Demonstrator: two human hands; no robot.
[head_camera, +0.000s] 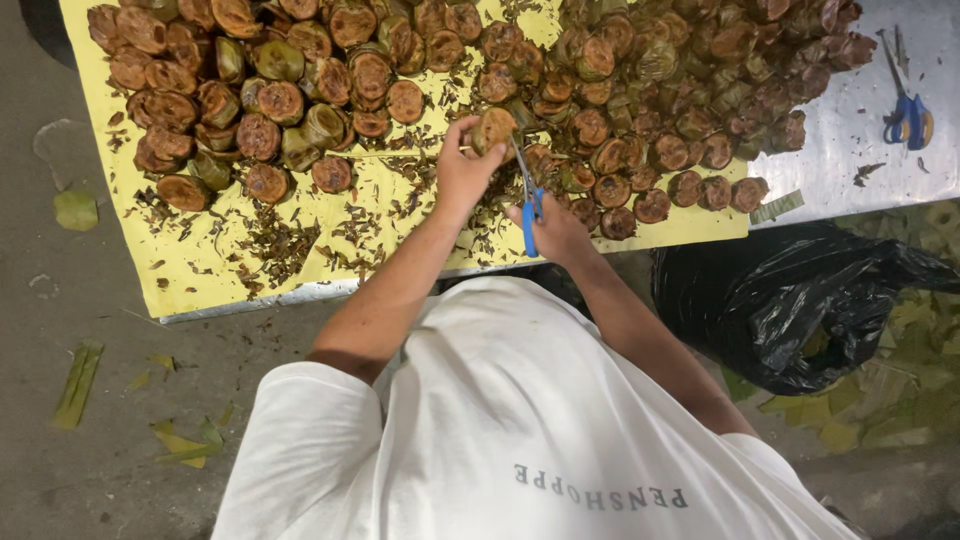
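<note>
While your left hand (462, 168) grips a round leaf-wrapped cake (493, 128), your right hand (556, 228) clasps blue-handled scissors (527, 195). Blades touch the cake's edge.

Light falls from above and is fairly bright but warm, giving the whole view a yellowish cast. The yellow sheet (200, 250) is evenly lit and strongly saturated. The bare metal table (850, 130) at upper right throws back a pale glare that washes out its surface. The black bag (790, 300) shows small white highlights on its folds, while its inside is lost in dark. The white shirt (520, 420) is soft and grey in shade, with gentle creases. Shadows are short and soft. The floor (60, 430) is dimmer and slightly grainy. Focus is fair at centre; the corners bend and soften slightly.
</note>
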